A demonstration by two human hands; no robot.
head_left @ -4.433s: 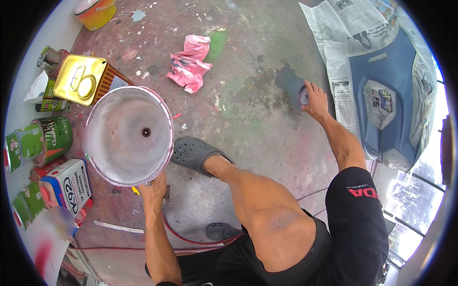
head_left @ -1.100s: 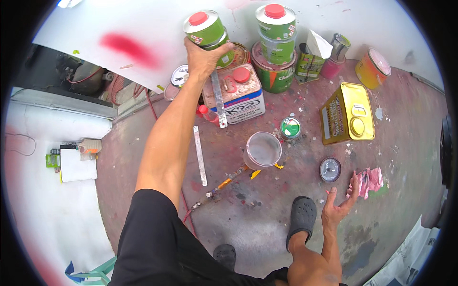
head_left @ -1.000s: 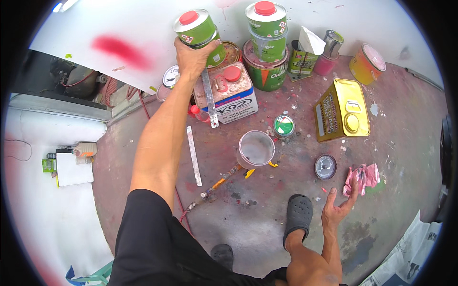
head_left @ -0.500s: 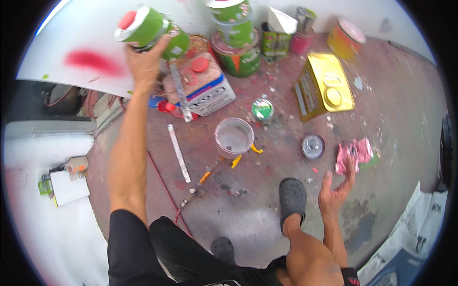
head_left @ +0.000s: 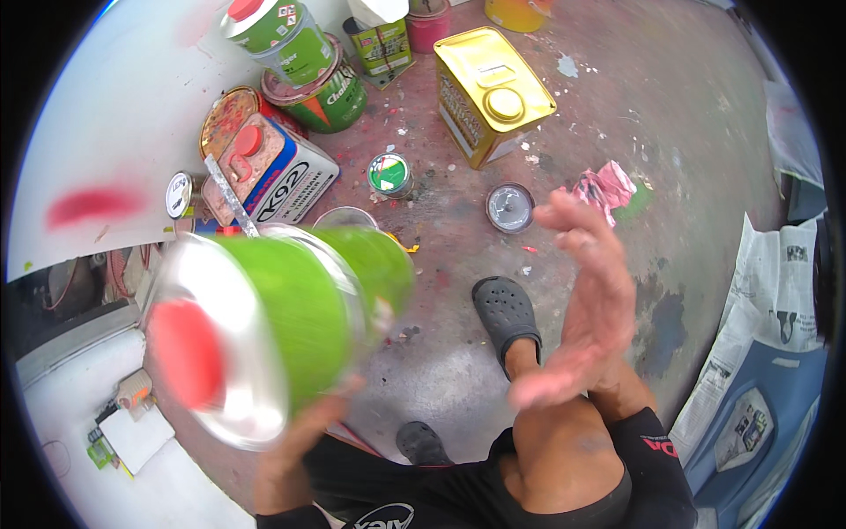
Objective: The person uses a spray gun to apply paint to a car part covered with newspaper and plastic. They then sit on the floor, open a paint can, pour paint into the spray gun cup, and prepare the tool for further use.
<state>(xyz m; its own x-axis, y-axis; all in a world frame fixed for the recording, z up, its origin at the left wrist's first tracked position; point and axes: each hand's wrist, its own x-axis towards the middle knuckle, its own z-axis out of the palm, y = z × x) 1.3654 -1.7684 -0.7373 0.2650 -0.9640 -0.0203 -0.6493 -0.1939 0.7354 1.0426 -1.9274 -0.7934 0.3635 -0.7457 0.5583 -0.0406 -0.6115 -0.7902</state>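
Note:
Tilted on its side and blurred by motion, a large green can (head_left: pixel 295 309) with a red cap fills the left of the view. My left hand (head_left: pixel 319 414) grips it from below, its fingers mostly hidden behind the can. Above my raised knee, my right hand (head_left: pixel 583 300) is held up with its fingers stretched and nothing in it. Behind the green can, only the rim of a round mixing cup (head_left: pixel 346 214) shows. A small tin with a green-and-white lid (head_left: pixel 389 173) and a grey lid-like dish (head_left: pixel 509 208) lie beyond on the floor.
A gold rectangular can (head_left: pixel 495 93) stands at the far middle. Along the wall are a white thinner can (head_left: pixel 291 176), stacked green cans (head_left: pixel 304 48) and a pink tub (head_left: pixel 429 31). A crumpled pink cloth (head_left: pixel 608 189) lies right, with newspaper-covered panels (head_left: pixel 718 353) at the edge.
My left hand has brought the green can from the far left down close to me. My right hand has risen nearer the view. The view has shifted rightward.

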